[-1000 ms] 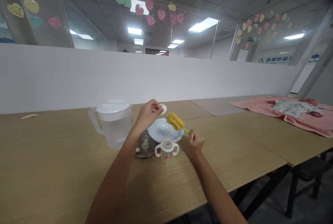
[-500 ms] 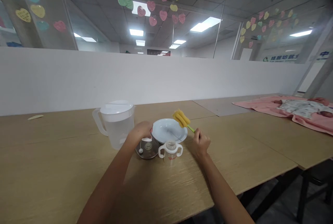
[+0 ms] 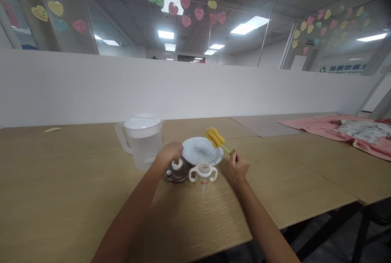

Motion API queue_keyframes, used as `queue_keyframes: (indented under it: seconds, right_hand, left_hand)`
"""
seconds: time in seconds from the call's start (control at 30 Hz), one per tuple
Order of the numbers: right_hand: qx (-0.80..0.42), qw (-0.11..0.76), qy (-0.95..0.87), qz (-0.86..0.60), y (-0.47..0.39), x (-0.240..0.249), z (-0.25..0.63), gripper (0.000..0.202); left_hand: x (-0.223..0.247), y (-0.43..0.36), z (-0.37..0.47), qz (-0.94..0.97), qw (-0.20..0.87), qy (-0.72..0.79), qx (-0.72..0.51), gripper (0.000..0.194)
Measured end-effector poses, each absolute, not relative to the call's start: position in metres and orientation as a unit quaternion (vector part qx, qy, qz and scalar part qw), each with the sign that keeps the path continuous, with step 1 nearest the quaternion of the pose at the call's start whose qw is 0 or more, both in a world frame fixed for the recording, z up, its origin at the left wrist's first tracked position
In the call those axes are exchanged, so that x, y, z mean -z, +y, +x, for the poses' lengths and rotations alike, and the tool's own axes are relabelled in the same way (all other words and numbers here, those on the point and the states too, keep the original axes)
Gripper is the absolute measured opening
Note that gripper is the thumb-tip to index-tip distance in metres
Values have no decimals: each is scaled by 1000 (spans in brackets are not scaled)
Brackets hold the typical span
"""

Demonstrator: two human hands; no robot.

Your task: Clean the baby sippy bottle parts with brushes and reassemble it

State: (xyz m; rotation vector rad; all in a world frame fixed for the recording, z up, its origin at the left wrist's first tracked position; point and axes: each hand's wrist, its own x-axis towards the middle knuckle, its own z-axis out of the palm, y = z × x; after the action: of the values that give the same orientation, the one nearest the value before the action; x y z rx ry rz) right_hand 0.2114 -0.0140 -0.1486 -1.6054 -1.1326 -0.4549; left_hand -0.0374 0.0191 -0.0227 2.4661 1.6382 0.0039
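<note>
My right hand (image 3: 239, 165) is closed around the green handle of a yellow sponge brush (image 3: 214, 137), whose head is raised by the right rim of a white bowl (image 3: 203, 151). My left hand (image 3: 172, 153) reaches down over a dark round tray (image 3: 176, 176), its fingers pinched on a small white ring-shaped part (image 3: 177, 165). Between my hands, in front of the bowl, a clear bottle (image 3: 203, 182) with two white handles stands upright, its mouth uncovered.
A lidded clear pitcher (image 3: 144, 149) stands behind my left hand. A pink cloth (image 3: 317, 127) with a patterned white garment lies on the table (image 3: 91, 197) at the far right. A low white wall (image 3: 189, 89) runs along the back.
My left fingers have moved down onto the white part, which now rests lower on the tray. My right hand keeps hold of the brush. The whole view has shifted slightly.
</note>
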Motion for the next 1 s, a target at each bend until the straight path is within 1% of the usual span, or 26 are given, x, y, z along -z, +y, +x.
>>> queue_keyframes:
  seconds: [0.1,0.23,0.3,0.37,0.4,0.5,0.53,0.6,0.7,0.77,0.87,0.93,1.0]
  right_hand:
    - [186,526,-477,-679,-14,148,211,52]
    - [187,531,-478,-675,-15,147,211,52]
    - [187,529,-478,-676,-14,147,211,51]
    - [186,528,-480,-676,-14,146,212,52]
    - [186,528,-480,-676,-14,146,212,52]
    - [191,532,-472,-677,-13,146,211,54]
    - [193,532,-471,-676,-13,146,211,54]
    - [194,532,-475,-673,-12,147,211,54]
    - [193,532,-485,-667,-10,150,211,55]
    - [195,536,-483,-664,-9,151,212,56]
    - [195,543,-475,-664,-8,152,213,58]
    - [189,546,-467,-669,-8,151,212,59]
    - [178,548,-457,-677,-8,151,211,60]
  left_hand:
    - [21,17,-36,827,84,556,-3,28]
    - [16,10,-32,823,70,563,2,22]
    - [9,2,-31,818,57,572,5,16]
    - [-2,-13,-29,814,40,580,1,6]
    - [-8,-22,-27,816,30,578,-9,4]
    - [-22,-51,-16,848,4,526,-61,27]
    - [-24,-59,-11,866,5,495,-65,31]
    - [-19,-70,0,890,18,454,-37,35]
    - [-1,-70,13,906,48,419,43,43]
    - [11,-63,17,915,56,395,60,46]
    - [17,-51,14,926,90,365,43,53]
    - [10,-48,8,923,135,359,15,61]
    - [0,-48,1,914,181,362,-36,63]
